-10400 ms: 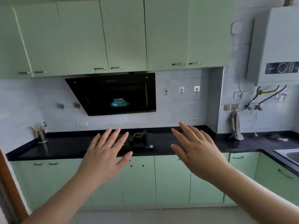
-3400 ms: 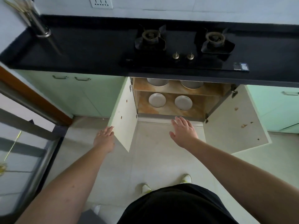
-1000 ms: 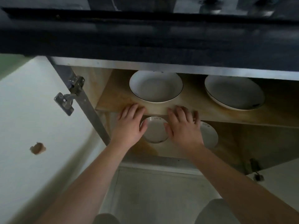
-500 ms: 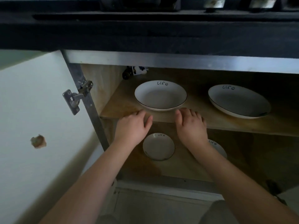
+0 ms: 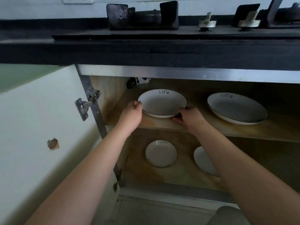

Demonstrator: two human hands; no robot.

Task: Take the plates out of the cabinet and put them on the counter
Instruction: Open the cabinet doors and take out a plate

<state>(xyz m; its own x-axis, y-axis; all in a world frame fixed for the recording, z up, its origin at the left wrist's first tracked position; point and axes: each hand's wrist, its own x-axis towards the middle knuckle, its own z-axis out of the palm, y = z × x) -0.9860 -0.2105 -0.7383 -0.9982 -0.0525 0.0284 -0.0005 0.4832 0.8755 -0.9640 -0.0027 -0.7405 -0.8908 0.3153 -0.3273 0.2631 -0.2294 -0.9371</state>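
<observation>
With no plate yet on the surface (image 5: 146, 49), my left hand (image 5: 132, 113) and right hand (image 5: 189, 116) pinched the first plate (image 5: 162, 103); three remained.

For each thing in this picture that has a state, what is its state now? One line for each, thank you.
Left cabinet door: open.
Upper left plate: on upper shelf, gripped at both sides.
Upper right plate: on shelf, untouched.
Lower left plate: on lower shelf, untouched.
Lower right plate: partly hidden by arm.
Left hand: gripping plate rim.
Right hand: gripping plate rim.
</observation>
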